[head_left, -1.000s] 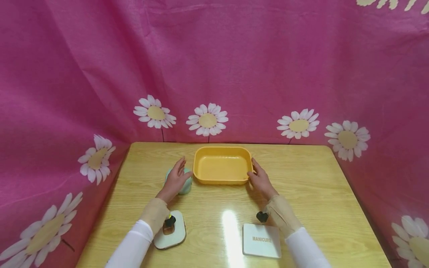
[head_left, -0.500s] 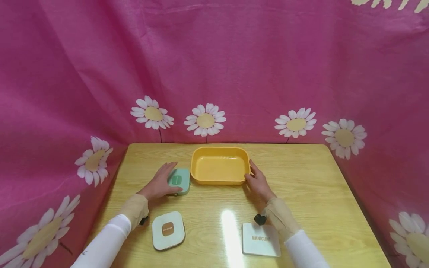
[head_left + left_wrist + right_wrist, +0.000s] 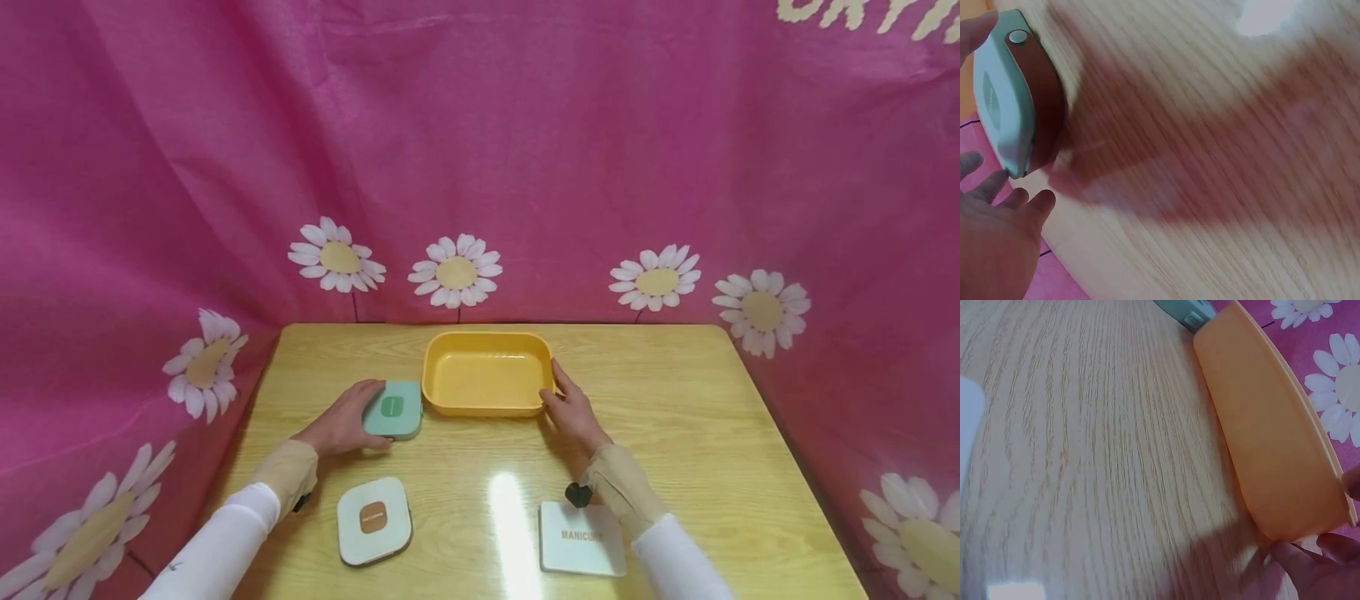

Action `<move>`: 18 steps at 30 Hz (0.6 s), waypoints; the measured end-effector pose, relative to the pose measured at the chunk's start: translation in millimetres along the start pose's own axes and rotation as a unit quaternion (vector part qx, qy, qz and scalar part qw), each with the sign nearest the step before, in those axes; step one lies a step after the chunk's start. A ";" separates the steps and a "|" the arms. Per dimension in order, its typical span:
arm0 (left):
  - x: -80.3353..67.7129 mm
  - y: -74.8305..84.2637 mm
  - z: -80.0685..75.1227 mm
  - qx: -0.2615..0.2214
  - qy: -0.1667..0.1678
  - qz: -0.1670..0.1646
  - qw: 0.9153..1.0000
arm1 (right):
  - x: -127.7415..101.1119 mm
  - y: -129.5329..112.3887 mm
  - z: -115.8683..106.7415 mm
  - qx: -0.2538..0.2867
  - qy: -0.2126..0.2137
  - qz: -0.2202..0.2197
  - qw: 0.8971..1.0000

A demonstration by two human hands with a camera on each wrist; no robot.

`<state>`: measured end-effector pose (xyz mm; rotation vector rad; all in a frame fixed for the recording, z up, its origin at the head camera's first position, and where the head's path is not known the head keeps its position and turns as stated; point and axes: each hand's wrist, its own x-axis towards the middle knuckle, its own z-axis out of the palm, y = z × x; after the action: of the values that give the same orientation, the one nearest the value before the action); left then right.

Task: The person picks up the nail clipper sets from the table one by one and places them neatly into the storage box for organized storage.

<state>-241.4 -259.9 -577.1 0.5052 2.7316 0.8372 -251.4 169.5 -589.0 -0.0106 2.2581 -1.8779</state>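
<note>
**A:** Pink daisy cloth hangs behind your wooden table [image 3: 675,417]. Where does the green case [image 3: 392,409] sit?

**B:** At nine o'clock of the yellow tray [image 3: 486,382], just beside its left wall. Your left hand [image 3: 341,427] lies against the case's left edge, fingers curled round its far corner and thumb at the near side.

**A:** How will it handle?

**B:** I'd judge it light, stiff and smooth-shelled, so a little slippery. The left wrist view shows a brown strap [image 3: 1035,94] with a snap; grip across the two opposite edges, clear of the strap.

**A:** And the tray?

**B:** Nothing lies in it. Your right hand [image 3: 572,410] touches its right wall at three o'clock, fingers together and nearly straight. Two white cases lie nearer you: a square one [image 3: 373,522] at seven o'clock, one marked MANICURE [image 3: 582,539] at five.
</note>
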 end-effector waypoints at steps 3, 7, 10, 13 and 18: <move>1.6 -2.2 3.2 0.004 -0.001 0.007 1.000 | -4.1 -10.7 -4.3 0.003 -0.009 0.008 1.000; 3.5 -3.9 3.1 0.010 -0.002 0.008 1.000 | -2.7 -8.9 -6.0 -0.009 -0.009 0.008 1.000; 4.5 -4.7 3.2 0.012 0.001 0.002 1.000 | 2.0 3.0 -4.8 -0.018 0.002 0.002 1.000; 4.6 -5.2 3.2 0.013 0.009 -0.003 1.000 | 4.2 11.0 -2.0 -0.019 0.015 0.002 1.000; 7.4 -5.2 2.9 0.014 0.015 0.003 1.000 | 6.4 14.4 1.9 0.062 0.024 0.029 0.997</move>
<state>-248.5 -259.6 -583.4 0.5120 2.7736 0.8161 -255.6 169.6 -604.2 0.1188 2.1433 -2.0026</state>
